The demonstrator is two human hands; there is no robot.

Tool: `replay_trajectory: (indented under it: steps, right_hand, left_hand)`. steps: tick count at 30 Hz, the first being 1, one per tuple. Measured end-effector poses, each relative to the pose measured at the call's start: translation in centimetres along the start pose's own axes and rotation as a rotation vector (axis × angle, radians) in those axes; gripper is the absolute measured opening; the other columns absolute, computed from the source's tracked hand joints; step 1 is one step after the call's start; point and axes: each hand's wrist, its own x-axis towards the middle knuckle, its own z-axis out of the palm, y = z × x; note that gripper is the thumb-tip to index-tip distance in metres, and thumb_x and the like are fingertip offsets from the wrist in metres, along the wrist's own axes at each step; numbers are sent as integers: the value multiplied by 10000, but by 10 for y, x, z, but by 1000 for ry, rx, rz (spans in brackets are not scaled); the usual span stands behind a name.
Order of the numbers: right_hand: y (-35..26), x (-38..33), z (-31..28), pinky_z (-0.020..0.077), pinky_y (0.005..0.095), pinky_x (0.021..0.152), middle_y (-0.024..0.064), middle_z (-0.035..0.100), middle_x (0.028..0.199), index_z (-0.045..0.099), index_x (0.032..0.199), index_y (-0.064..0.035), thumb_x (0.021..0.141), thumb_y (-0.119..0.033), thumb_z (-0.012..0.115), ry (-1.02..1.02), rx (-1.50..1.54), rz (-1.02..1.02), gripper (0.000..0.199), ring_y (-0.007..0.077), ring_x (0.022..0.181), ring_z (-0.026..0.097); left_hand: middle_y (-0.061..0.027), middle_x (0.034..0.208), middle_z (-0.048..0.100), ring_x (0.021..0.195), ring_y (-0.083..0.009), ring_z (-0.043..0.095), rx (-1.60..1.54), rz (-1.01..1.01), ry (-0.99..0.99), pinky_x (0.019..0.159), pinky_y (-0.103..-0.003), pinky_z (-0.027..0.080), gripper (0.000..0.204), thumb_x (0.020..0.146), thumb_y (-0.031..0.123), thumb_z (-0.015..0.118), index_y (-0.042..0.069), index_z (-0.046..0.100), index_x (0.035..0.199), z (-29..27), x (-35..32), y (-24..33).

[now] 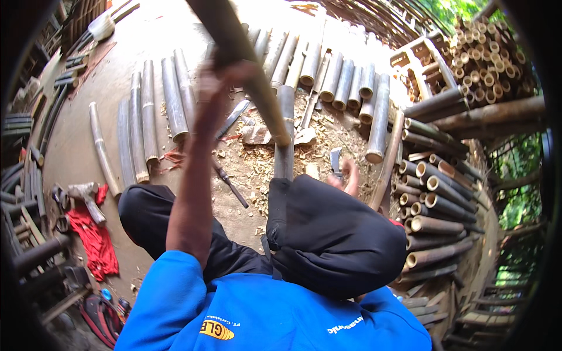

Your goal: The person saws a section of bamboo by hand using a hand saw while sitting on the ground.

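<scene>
My left hand (231, 73), blurred, is closed around a raised bamboo pole (257, 88). The pole slants down toward me, its lower end overlapping a darker bamboo length (283, 161) that runs out from between my legs. Beyond my right knee my right hand (350, 174) shows partly, its fingers stretched up and slightly blurred. Beside those fingers is a knife with a pale curved blade (335, 158); whether the hand touches its handle is unclear. My knee hides the right forearm. A wooden block (257, 135) lies across the ground by the dark bamboo, among wood shavings.
Bamboo lengths (172, 99) lie in rows ahead. Cut bamboo is stacked (436, 205) at right, with a bundle (486, 58) behind. A long-bladed knife (233, 119) and a dark stick-like tool (231, 184) lie left of centre. A red cloth (93, 240) lies at far left.
</scene>
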Motion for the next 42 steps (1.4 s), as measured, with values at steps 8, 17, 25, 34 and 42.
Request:
replay_trajectory:
  steps: [8,17,25,34,42]
  right_hand:
    - [-183,148,44,499,333,987,96,678,1098,598,1240,26,876,-44,751,-67,617,-198,401,184,1035,654]
    - [-142,131,33,488,409,1026,132,634,1087,570,1164,-5,745,-119,754,-46,682,-210,472,249,1034,633]
    - [-146,178,-52,556,451,914,132,661,1102,609,1251,-52,894,-533,701,43,615,66,606,254,1018,664]
    - [-57,26,16,532,274,745,29,607,1051,563,1276,-66,910,-381,721,-310,547,63,508,131,902,621]
    - [-49,-37,-28,606,313,564,80,638,957,540,1263,15,754,-170,787,87,820,442,596,161,739,671]
  left_hand:
    - [-170,1271,598,1209,-313,577,479,-250,-431,1059,-412,479,947,621,295,931,48,499,1428,32,-83,-188]
    - [-143,1095,693,1059,-332,686,473,-321,-319,901,-447,559,422,674,199,794,102,670,1066,33,-121,-235]
    - [-206,910,678,919,-399,678,588,-374,-405,811,-485,541,404,635,257,755,50,639,962,79,-105,-181]
    - [-258,945,693,851,-433,711,295,-430,-263,752,-515,552,581,820,304,783,10,514,1243,136,-119,-123]
    - [-257,1605,365,1493,-376,357,318,-515,-828,1243,-459,271,837,925,497,739,86,407,1574,129,-133,-126]
